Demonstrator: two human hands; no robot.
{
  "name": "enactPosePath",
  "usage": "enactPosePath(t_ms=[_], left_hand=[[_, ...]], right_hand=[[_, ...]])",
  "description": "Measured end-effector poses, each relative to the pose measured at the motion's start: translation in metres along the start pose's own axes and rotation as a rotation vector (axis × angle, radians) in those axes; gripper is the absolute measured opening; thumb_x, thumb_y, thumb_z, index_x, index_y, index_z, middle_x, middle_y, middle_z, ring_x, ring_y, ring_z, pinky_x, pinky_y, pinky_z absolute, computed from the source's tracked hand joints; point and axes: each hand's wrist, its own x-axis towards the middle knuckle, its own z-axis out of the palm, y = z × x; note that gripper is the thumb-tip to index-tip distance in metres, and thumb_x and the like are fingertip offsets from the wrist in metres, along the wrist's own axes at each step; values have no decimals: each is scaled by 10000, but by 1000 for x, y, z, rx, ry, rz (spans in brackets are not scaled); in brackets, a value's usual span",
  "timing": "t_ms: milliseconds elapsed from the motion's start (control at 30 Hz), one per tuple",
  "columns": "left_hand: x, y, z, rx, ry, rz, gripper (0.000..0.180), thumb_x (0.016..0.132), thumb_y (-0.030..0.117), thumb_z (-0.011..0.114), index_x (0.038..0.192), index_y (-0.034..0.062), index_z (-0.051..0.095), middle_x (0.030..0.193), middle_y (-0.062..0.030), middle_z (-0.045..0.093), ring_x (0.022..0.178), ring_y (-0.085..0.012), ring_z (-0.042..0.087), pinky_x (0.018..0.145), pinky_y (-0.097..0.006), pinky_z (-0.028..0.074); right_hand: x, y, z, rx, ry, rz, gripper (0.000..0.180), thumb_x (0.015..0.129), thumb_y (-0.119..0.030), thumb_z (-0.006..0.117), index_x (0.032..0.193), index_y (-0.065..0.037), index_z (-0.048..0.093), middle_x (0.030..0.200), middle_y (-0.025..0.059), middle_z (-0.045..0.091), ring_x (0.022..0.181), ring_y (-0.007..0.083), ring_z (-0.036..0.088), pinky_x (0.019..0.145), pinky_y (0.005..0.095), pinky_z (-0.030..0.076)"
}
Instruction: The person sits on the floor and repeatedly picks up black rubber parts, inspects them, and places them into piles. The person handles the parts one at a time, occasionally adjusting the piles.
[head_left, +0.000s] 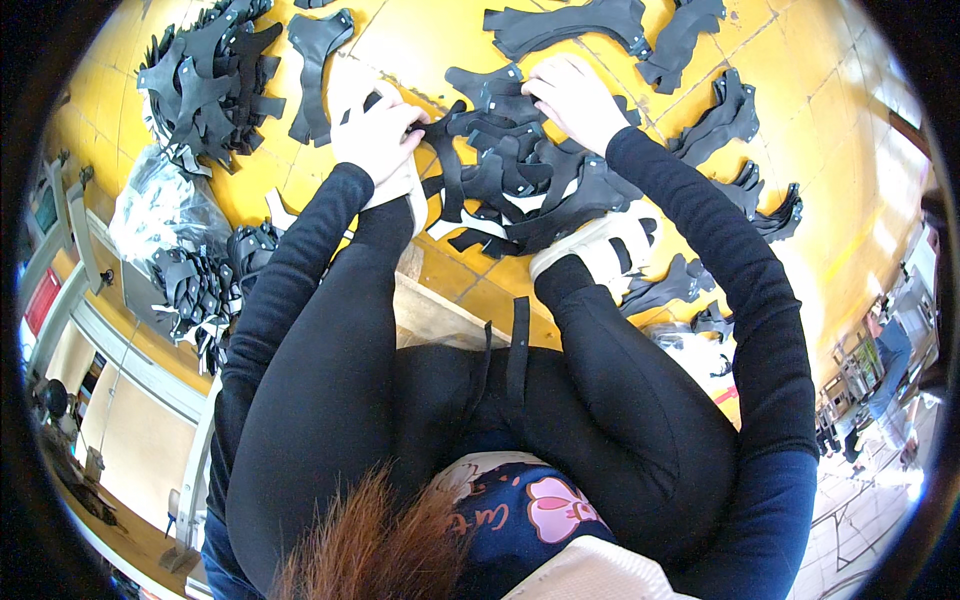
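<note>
My left hand (378,128) is over my left shoe (402,186), its fingers bent, with dark material showing between them. What it holds is partly hidden. Beyond my feet, my right hand (572,92) has its bent fingertips at the edge of a flat black cut piece (488,88) with flared ends. Between and below the hands lies a loose heap of black cut pieces (520,170), some showing white undersides. Part of the heap reaches my right shoe (600,248), which is white with dark openings.
A tall pile of black pieces (205,85) stands at the far left, with a single stack (318,70) beside it. Clear plastic wrapping (165,205) lies below. More stacks (715,120) are spread to the right on the yellow tiled floor (400,45). A metal frame (130,345) stands left.
</note>
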Motion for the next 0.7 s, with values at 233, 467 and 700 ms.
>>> enactPosePath(t_ms=[233,467,700], left_hand=[[-1,-1,1,8,33,13,155,826,316,618,972,282,659,947,46,629,1009,-163,560,954,-387,376],[-1,0,-2,-26,29,33,151,829,315,615,970,282,659,935,44,624,1000,-162,565,951,-391,374],[0,-1,1,-31,14,9,153,826,320,618,969,284,659,950,43,618,998,-162,566,939,-401,387]], right_hand=[[-9,-9,-9,294,-58,-24,140,753,-73,660,821,-90,539,1028,65,572,1066,266,537,969,392,411],[-25,-11,-3,190,-228,-41,118,766,-52,637,866,-67,576,1366,107,497,1290,291,427,1088,423,332],[-29,-20,-4,52,-351,-108,197,770,-76,631,960,-27,622,1474,171,359,1389,309,296,1150,455,232]])
